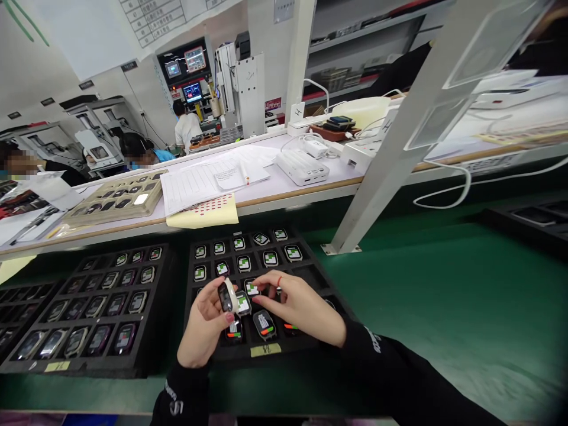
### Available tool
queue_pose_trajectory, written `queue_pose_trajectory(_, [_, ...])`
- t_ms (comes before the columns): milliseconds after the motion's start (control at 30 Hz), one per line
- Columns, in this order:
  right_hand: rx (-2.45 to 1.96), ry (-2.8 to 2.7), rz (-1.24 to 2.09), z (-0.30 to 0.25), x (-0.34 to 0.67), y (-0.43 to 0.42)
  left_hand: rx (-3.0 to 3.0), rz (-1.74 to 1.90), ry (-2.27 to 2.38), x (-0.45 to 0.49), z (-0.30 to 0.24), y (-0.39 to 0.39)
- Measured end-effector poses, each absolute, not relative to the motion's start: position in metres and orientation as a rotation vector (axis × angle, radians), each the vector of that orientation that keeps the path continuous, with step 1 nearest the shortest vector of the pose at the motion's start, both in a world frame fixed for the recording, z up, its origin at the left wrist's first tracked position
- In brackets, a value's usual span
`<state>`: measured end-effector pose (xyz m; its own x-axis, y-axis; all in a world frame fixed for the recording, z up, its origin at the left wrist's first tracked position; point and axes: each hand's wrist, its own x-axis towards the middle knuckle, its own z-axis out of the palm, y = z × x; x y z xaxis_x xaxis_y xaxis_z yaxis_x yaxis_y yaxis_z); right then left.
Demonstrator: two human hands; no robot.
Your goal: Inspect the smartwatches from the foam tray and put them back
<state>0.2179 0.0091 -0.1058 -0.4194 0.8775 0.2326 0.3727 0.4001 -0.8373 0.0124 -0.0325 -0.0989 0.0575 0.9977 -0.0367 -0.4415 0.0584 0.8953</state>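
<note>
Now my left hand (206, 322) pinches a watch (228, 296) on edge above the tray (306, 273); my right hand (296, 305), fingers narrowed, touches another (252, 287) at one o'clock. Inspection, I'd judge; next needs a steady turn.

Open green mat (444, 307) lies to my right, nothing on it as far as the slanted white post (390, 154). To my left a second black tray (89, 361) sits just beside the tray (306, 349) under my hands. Ahead, the raised white shelf (310, 189) walls off the reach.
</note>
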Motion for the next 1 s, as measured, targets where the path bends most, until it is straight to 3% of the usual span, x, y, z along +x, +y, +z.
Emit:
queue_pose_trajectory(400, [-1.063,-2.544,0.787,-0.117,0.184,0.031,0.997,1.228,1.08,-0.011,-0.107,-0.039])
queue_pose_trajectory(1000, [-1.035,-2.458,1.067,-0.132,0.173,0.04,1.042,1.19,1.212,-0.021,-0.107,-0.043])
